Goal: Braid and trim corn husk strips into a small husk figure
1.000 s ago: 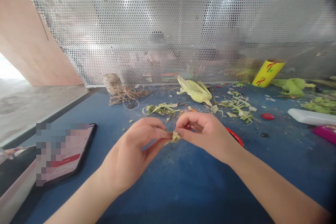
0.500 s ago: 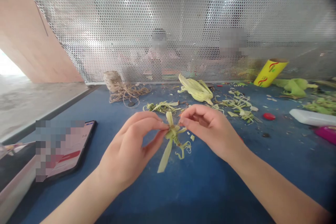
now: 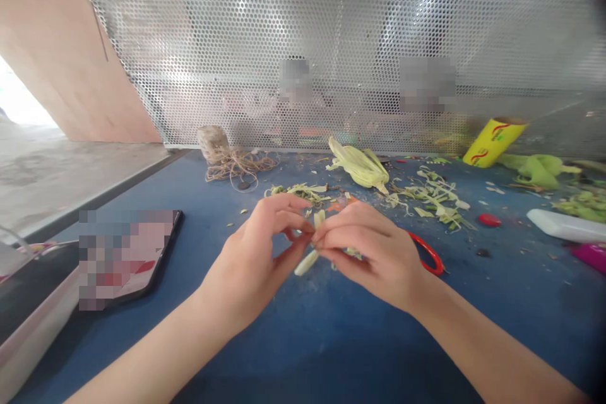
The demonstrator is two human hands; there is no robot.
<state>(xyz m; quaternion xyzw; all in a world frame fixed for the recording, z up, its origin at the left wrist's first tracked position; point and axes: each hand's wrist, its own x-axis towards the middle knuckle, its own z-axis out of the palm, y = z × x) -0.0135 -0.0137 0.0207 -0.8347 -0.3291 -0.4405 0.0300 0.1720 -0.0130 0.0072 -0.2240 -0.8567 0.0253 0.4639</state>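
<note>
Over the blue table (image 3: 331,341), my left hand (image 3: 250,268) and my right hand (image 3: 374,252) meet fingertip to fingertip. Both pinch a small knotted piece of pale green corn husk (image 3: 312,246); one strip pokes up between the fingertips and another hangs down to the left. My right hand covers most of the piece. Red-handled scissors (image 3: 428,252) lie on the table just behind my right hand, partly hidden by it.
A husk bundle (image 3: 360,165), husk scraps (image 3: 435,196) and a twine spool (image 3: 215,145) lie along a perforated metal screen (image 3: 331,50). A phone (image 3: 127,259) rests at left. A yellow roll (image 3: 492,139), white tube (image 3: 563,225) and red cap (image 3: 489,219) lie at right. People sit behind the screen.
My hands dropped slightly and closed together. The husk's long hanging strips, spread open half a second ago, are now mostly gathered under my right fingers. The view shifted a little.
</note>
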